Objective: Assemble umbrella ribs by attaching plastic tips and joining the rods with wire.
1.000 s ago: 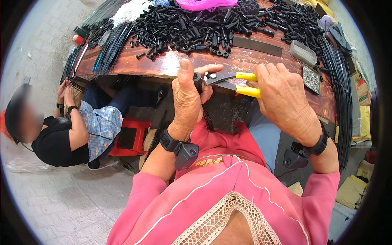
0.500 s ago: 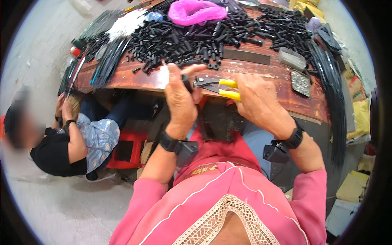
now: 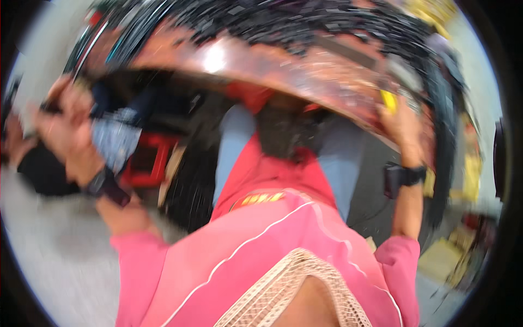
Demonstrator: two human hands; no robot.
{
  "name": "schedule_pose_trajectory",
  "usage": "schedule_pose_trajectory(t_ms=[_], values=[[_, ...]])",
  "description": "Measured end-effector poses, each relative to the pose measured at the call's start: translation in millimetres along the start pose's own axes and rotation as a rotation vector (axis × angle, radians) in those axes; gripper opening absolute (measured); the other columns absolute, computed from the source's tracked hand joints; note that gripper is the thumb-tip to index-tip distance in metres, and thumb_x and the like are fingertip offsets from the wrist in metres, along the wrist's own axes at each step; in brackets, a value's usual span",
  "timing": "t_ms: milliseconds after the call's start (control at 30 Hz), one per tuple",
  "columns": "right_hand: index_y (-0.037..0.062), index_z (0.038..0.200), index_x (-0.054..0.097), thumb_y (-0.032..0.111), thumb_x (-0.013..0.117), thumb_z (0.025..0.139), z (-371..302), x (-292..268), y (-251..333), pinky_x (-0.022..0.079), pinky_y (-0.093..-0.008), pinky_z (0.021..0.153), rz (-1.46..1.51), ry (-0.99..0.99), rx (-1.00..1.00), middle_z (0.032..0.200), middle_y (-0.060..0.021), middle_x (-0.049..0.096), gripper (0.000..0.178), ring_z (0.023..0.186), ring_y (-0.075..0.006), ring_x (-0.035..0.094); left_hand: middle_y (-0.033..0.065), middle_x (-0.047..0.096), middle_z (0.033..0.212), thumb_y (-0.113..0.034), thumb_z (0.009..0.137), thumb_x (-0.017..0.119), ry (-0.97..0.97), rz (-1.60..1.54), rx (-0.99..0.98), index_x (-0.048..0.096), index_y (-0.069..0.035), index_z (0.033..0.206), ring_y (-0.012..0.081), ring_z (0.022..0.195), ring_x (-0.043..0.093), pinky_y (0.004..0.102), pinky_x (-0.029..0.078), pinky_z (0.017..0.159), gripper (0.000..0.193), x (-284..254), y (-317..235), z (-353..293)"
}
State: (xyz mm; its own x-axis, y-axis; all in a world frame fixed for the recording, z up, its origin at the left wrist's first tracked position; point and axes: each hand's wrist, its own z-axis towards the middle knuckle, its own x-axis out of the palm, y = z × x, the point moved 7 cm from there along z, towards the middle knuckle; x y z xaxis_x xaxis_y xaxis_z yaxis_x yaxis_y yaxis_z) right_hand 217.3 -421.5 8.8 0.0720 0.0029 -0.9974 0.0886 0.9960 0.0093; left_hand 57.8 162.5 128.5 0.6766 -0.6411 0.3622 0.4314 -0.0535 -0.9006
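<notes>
My left hand point(image 3: 68, 133) is stretched far out to the left, off the table's edge and in front of a seated co-worker. Motion smears its fingers, so whether it holds anything cannot be made out. At the table's right front edge, my right hand point(image 3: 403, 125) is closed around pliers with yellow handles point(image 3: 388, 101); their jaws are lost in the blur. Behind the right hand lies a blurred clear plastic box point(image 3: 404, 75). Many small black tubular pieces point(image 3: 256, 22) are heaped along the back of the reddish-brown table point(image 3: 272, 64).
Long thin dark strips lie in a bundle point(image 3: 139, 35) at the table's left and hang in another bundle point(image 3: 438, 125) over its right end. A flat dark bar point(image 3: 347, 52) rests near the heap. A red stool point(image 3: 150, 161) stands lower left, beside the co-worker's patterned apron point(image 3: 115, 140).
My left hand has swung far left from the table's middle, where it held a black piece. My right hand has moved right with the pliers. The view has shifted, showing the table higher up.
</notes>
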Motion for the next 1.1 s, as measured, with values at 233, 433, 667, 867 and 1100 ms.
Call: schedule_pose_trajectory(t_ms=[233,433,667,867,1100], values=[[0.0047,0.116,0.058,0.058,0.048,0.091,17,21,-24,0.048,-0.0506,0.082,-0.214,-0.043,-0.034,0.104,-0.0272,0.065,0.06,0.098,-0.0439,0.062,-0.0035,0.034,0.044,-0.058,0.099,0.032,0.152,0.509,-0.063,0.068,0.001,0.081,0.0073,0.038,0.025,0.0235,0.02,0.038,0.072,-68,87,-24],[0.0076,0.114,0.066,0.049,0.049,0.094,-1,-2,7,0.049,-0.0403,0.08,-0.123,-0.059,-0.069,0.101,-0.0147,0.067,0.049,0.096,-0.0308,0.065,-0.0007,0.044,0.045,-0.058,0.093,0.047,0.121,0.766,-0.4,0.067,0.0,0.066,0.0067,0.042,0.037,0.0251,0.029,0.044,0.067,-138,197,-69],[0.0006,0.112,0.066,0.031,0.059,0.094,-21,4,-8,0.05,-0.0312,0.075,0.146,-0.064,-0.203,0.093,-0.0147,0.069,0.035,0.085,-0.0221,0.067,0.004,0.053,0.049,-0.062,0.089,0.049,0.295,0.958,-0.662,0.068,-0.003,0.07,0.013,0.047,0.052,0.0276,0.044,0.054,0.065,-197,298,-94],[-0.0024,0.111,0.065,0.02,0.063,0.093,-41,13,-32,0.05,-0.0285,0.074,0.447,-0.013,-0.146,0.093,-0.0125,0.068,0.029,0.085,-0.018,0.065,0.0193,0.067,0.086,-0.051,0.09,0.054,-0.003,1.676,-0.22,0.068,-0.01,0.117,0.0239,0.097,0.064,0.0375,0.048,0.088,0.051,-272,342,-101],[-0.0017,0.113,0.064,0.015,0.062,0.093,-61,35,-41,0.048,-0.0248,0.067,0.453,-0.074,-0.131,0.09,-0.009,0.066,0.026,0.076,-0.0114,0.06,0.0056,0.063,0.074,-0.037,0.087,0.062,-0.112,0.948,-0.901,0.066,-0.006,0.086,0.0148,0.059,0.058,0.0318,0.047,0.047,0.031,-285,336,-169]])
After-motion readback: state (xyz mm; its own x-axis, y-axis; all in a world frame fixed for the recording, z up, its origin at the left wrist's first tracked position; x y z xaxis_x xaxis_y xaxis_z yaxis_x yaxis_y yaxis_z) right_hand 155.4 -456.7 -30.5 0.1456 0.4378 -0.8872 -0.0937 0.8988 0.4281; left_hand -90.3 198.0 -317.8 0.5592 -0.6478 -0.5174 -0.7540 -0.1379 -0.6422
